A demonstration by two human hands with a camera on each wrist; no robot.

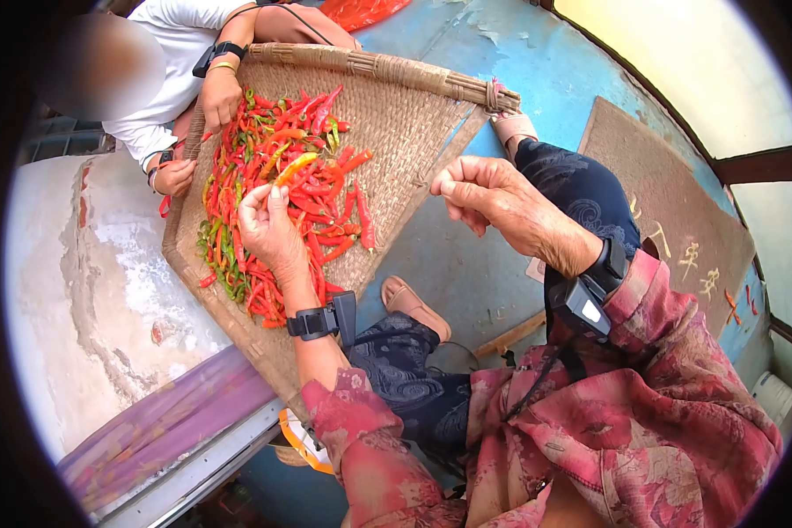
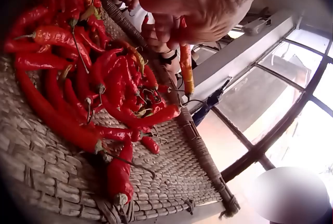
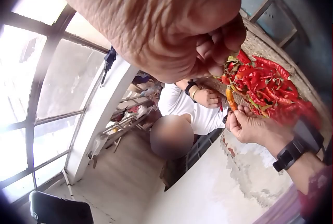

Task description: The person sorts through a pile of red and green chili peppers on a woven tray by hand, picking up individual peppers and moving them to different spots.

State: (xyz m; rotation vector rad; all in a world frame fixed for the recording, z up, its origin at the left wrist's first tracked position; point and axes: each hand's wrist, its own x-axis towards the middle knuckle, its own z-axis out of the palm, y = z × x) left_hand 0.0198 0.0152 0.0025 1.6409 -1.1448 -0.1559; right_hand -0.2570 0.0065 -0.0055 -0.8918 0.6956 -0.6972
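My left hand pinches one end of an orange-yellow chili pepper between thumb and fingers, over the pile. In the left wrist view that chili points downward, its thin stem at the low end. Many red chilies, some green, lie heaped on a woven winnowing basket. Past the basket's right edge, my right hand hovers in the air with thumb and fingers curled together, and no chili shows in it. The right wrist view shows its fingers folded toward the palm.
Another person in a white top sits across, hands at the basket's far left rim. Left of the basket is a pale worn surface with purple cloth. A brown mat lies on the blue floor at right, a few chilies near it.
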